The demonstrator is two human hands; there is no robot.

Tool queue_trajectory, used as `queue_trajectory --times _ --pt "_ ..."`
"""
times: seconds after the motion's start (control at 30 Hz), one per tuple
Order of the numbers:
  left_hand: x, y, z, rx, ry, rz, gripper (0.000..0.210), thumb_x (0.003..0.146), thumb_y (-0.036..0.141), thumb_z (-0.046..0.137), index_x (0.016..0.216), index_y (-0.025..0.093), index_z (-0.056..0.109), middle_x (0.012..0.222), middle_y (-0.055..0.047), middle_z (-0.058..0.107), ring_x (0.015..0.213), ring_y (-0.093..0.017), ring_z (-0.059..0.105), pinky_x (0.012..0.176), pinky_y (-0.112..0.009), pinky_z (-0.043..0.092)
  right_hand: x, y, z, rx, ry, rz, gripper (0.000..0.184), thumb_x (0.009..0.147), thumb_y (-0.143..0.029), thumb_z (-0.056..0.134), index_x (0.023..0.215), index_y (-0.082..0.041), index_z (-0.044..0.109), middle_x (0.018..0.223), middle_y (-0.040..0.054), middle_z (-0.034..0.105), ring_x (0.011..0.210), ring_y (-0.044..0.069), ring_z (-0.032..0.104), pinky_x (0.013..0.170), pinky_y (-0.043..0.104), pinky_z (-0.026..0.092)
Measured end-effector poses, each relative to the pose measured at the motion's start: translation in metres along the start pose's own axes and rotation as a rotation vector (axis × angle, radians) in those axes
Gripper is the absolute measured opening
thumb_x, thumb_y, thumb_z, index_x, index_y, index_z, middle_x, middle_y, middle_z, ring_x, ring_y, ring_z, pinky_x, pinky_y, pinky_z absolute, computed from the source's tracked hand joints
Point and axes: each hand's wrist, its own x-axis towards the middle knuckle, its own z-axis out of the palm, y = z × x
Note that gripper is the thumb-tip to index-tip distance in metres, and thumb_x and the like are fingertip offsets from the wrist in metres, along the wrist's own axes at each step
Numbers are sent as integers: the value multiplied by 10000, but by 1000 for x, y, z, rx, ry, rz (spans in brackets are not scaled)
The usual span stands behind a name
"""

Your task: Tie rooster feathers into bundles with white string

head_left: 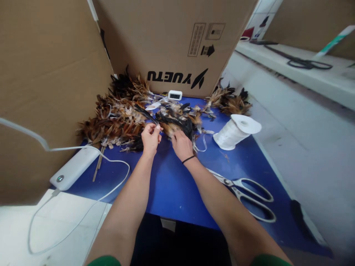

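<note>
My left hand (151, 138) is closed in a pinch on the lower end of a long dark feather (145, 112), which slants up to the left. Beside it, my right hand (182, 145), with a black band at the wrist, curls its fingers into the loose brown and black feathers (177, 120); its fingertips are partly hidden among them. Bundled brown feathers (116, 123) are heaped left of my hands. A white spool of ribbon (231, 133) stands to the right, and large scissors (238, 186) lie partly under my right forearm.
A large cardboard box (166, 40) stands behind the blue tabletop (177, 199), with a small digital clock (175, 95) before it. A white power bank (74, 168) with a cable is at left. More feathers (233, 101) lie back right. Black scissors (307, 63) rest on a ledge.
</note>
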Motion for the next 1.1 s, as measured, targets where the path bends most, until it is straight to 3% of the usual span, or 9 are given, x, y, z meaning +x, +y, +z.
queue_trajectory --times 0.1,0.2,0.3,0.4,0.5,0.57,0.77,1.1 --pt "-5 2 4 74 -60 16 204 771 330 604 756 175 472 747 -1 653 306 -19 396 301 -166 251 1 8 1 320 90 109 195 875 -262 432 859 -174 605 809 57 657 764 167 617 735 284 461" --pt "-7 1 4 210 -50 35 180 790 335 578 763 179 493 763 -3 659 317 -32 431 322 -174 286 3 12 5 709 111 294 188 840 -343 469 795 -186 562 558 -23 574 511 122 559 549 238 444" --pt "-4 -2 1 404 7 32 128 803 311 555 789 187 527 724 13 642 337 -52 463 382 -196 348 6 11 7 1079 90 440 197 767 -387 553 769 -192 523 527 -55 538 428 91 509 395 184 360" --pt "-2 -2 -4 616 63 32 104 808 278 543 869 194 557 727 7 628 410 -88 514 474 -228 409 7 9 7 1289 92 492 222 702 -360 626 728 -193 481 542 -61 536 450 84 534 353 157 332" --pt "-4 2 -6 800 112 187 192 801 230 550 988 187 562 911 -64 634 742 -175 623 690 -284 468 7 9 7 1340 85 510 217 694 -332 629 717 -195 462 566 -54 560 465 82 550 355 149 350" --pt "-8 5 -3 873 96 306 181 813 220 540 985 180 579 1018 -99 606 932 -207 591 826 -313 444 7 9 8 1353 80 497 204 689 -317 628 731 -196 470 606 -45 586 485 82 563 374 153 382" --pt "-15 4 9 800 -152 300 150 832 294 556 831 183 657 801 -40 609 759 -158 587 773 -277 454 6 8 12 1377 86 410 263 628 -317 678 802 -187 528 639 -44 587 503 93 574 399 180 435" --pt "-13 -5 11 622 -133 218 105 777 260 603 786 190 680 831 -27 634 702 -136 605 645 -246 480 0 -2 6 1201 74 256 192 689 -351 611 764 -192 535 668 -37 571 569 111 584 399 193 472"
